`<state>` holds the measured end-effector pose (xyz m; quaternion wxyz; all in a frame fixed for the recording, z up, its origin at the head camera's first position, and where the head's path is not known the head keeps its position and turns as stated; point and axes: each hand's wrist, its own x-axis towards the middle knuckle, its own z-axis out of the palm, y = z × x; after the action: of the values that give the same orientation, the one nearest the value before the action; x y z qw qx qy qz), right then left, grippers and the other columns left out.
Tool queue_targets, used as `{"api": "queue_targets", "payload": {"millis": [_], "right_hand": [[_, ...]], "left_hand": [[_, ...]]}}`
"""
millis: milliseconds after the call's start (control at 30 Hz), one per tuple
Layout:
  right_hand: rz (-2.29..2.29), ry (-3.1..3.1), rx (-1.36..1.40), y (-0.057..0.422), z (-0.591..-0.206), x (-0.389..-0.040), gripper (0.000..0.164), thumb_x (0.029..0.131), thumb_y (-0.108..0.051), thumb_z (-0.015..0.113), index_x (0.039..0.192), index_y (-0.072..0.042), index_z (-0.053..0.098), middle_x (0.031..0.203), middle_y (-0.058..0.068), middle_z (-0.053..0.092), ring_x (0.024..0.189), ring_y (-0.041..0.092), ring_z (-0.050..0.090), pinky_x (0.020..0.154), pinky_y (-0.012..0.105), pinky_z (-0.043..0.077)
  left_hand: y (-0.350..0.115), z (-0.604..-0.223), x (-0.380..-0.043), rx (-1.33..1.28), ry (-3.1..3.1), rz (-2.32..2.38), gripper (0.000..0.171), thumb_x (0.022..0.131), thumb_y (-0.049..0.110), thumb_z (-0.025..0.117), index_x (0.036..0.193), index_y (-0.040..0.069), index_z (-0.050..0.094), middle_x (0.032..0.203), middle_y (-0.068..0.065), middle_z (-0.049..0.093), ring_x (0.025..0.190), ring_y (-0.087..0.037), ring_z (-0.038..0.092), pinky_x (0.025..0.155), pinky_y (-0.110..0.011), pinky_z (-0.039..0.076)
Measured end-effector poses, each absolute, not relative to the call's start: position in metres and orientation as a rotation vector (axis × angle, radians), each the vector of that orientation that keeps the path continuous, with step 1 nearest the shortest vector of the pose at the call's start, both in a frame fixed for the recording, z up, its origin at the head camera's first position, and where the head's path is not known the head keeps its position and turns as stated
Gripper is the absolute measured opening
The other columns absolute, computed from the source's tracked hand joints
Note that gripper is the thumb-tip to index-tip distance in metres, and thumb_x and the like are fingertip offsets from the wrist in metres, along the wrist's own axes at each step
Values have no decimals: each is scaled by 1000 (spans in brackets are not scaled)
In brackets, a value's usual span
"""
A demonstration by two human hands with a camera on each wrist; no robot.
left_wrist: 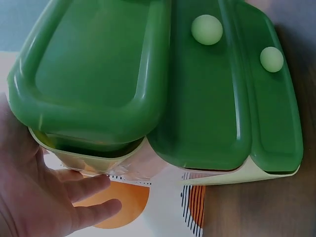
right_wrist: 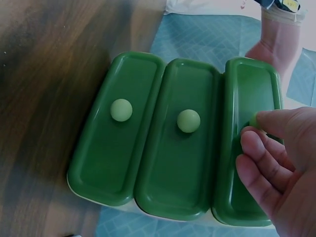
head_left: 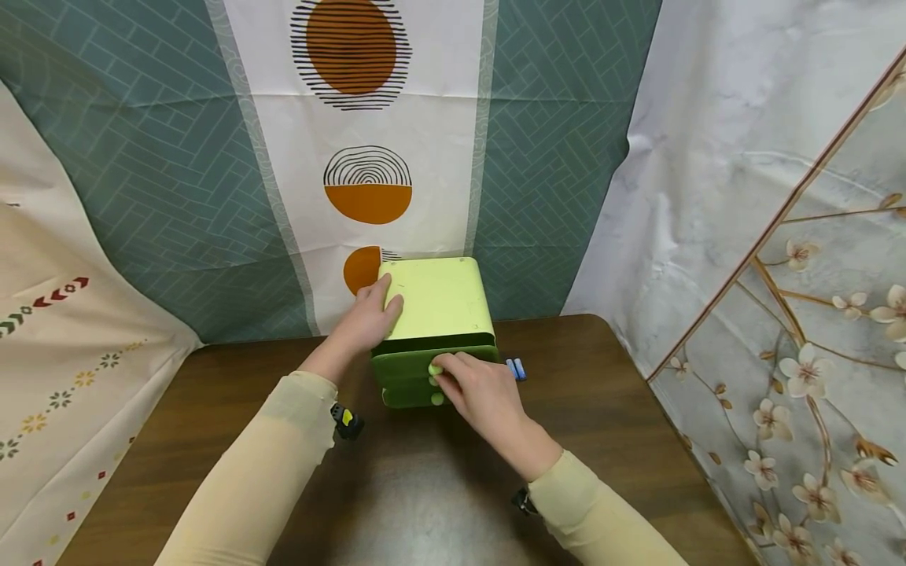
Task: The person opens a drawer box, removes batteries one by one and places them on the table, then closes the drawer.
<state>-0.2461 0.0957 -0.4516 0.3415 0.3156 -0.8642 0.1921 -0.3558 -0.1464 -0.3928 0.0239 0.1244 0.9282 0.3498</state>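
Note:
A small light-green cabinet (head_left: 439, 299) with three dark-green drawers stands at the back of the table. Its top drawer (right_wrist: 247, 182) is pulled out slightly, leaving a dark gap under the cabinet's top. My right hand (head_left: 488, 393) pinches the round pale-green knob (head_left: 435, 369) of that drawer between thumb and fingers. The middle drawer (right_wrist: 173, 173) and bottom drawer (right_wrist: 106, 163) sit further in, each with a similar knob. At the cabinet's upper left edge rests my left hand (head_left: 371, 318), thumb on the top and fingers extended along the side.
Two small blue-and-white objects (head_left: 516, 369) lie on the brown wooden table (head_left: 566, 440), just right of the cabinet. A patterned cloth (head_left: 382, 126) hangs right behind it. Floral sheeting (head_left: 800, 377) borders the table's right side, and cream patterned fabric (head_left: 64, 369) the left.

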Motion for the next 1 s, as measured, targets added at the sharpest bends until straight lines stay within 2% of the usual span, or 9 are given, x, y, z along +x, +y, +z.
{"api": "queue_targets", "payload": {"millis": [300, 533, 767, 1000], "right_hand": [[507, -2277, 789, 94, -448, -255, 20, 97, -21, 89, 112, -21, 78, 85, -8, 69, 60, 6, 59, 48, 21, 35], [512, -2257, 774, 92, -450, -260, 20, 96, -22, 90, 112, -20, 78, 87, -8, 71, 60, 8, 60, 48, 22, 37], [502, -2271, 765, 91, -449, -263, 14, 102, -23, 84, 114, -21, 78, 87, -8, 72, 60, 8, 59, 47, 23, 38], [509, -2274, 765, 90, -449, -265, 13, 102, -23, 84, 114, -21, 78, 89, -8, 72, 62, 7, 61, 48, 24, 41]], "left_hand": [[-146, -391, -355, 389, 2872, 1079, 77, 118, 51, 32, 179, 11, 7, 179, -30, 11, 164, -48, 20, 129, -66, 22], [-147, -389, -354, 387, 2863, 1081, 77, 118, 49, 33, 179, 10, 8, 179, -29, 11, 165, -47, 18, 130, -66, 21], [-147, -387, -352, 382, 2861, 1087, 76, 118, 48, 33, 179, 9, 8, 179, -29, 12, 165, -47, 16, 130, -66, 20], [-147, -383, -354, 417, 2859, 1070, 75, 119, 44, 34, 178, 5, 8, 180, -28, 13, 167, -45, 12, 131, -65, 17]]}}
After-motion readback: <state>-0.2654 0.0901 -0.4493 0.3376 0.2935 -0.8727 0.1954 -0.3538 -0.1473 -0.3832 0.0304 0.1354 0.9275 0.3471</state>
